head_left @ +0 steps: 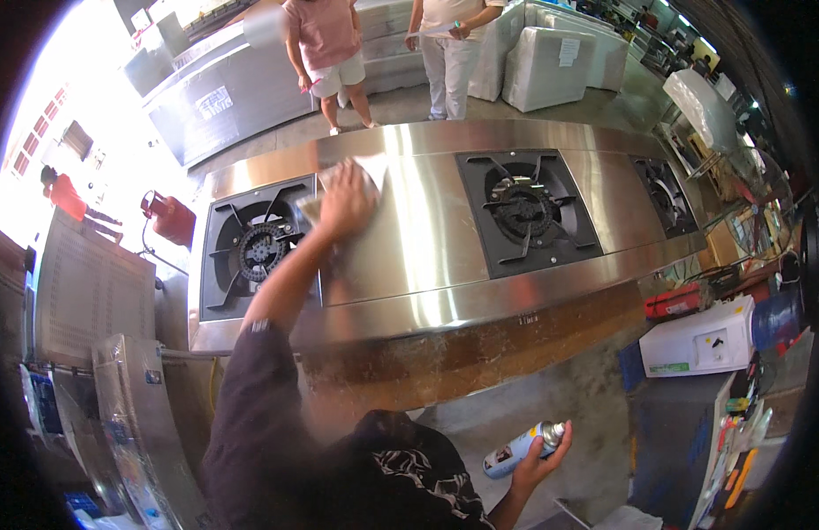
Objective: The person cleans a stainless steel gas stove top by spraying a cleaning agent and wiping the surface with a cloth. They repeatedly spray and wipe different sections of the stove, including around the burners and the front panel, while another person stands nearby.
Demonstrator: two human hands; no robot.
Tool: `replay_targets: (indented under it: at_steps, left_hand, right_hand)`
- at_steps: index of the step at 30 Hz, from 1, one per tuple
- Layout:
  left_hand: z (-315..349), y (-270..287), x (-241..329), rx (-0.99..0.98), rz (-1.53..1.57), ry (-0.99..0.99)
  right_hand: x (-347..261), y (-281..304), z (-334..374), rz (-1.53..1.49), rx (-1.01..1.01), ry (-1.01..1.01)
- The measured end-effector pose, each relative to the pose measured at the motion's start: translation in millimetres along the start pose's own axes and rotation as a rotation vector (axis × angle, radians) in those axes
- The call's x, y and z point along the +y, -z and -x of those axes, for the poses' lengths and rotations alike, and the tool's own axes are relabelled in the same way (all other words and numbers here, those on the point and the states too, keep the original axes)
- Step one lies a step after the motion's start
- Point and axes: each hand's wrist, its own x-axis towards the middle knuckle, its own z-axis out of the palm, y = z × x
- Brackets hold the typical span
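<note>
My left hand [348, 201] presses a pale cloth [374, 168] against the steel top of a long stove counter [409, 225], between two burners. The cloth sticks out past the fingertips and beside the palm. Just left of this hand is a black square gas burner [261, 249] with a pan support. Down in front of the counter, my right hand [544, 461] grips a blue aerosol can [513, 453] near its silver top. The can is tilted, and its nozzle end points to the upper right.
Two more burners, a middle one [523, 208] and a right one [666, 199], sit in the counter. A red gas cylinder [168, 218] stands past its left end. Two people stand behind the counter, near wrapped units [548, 69]. A white water dispenser [701, 340] is at right.
</note>
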Motion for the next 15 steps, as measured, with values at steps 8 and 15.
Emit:
replay_targets:
  at_steps: [8, 15]
  left_hand:
    - [88, -23, 100, -0.238, 0.130, -0.539]
    - [-13, -16, 55, 0.238, 0.046, -0.294]
  right_hand:
    - [-8, -14, -12, 0.031, 0.004, 0.040]
    - [-5, -35, -14, -0.035, -0.138, 0.120]
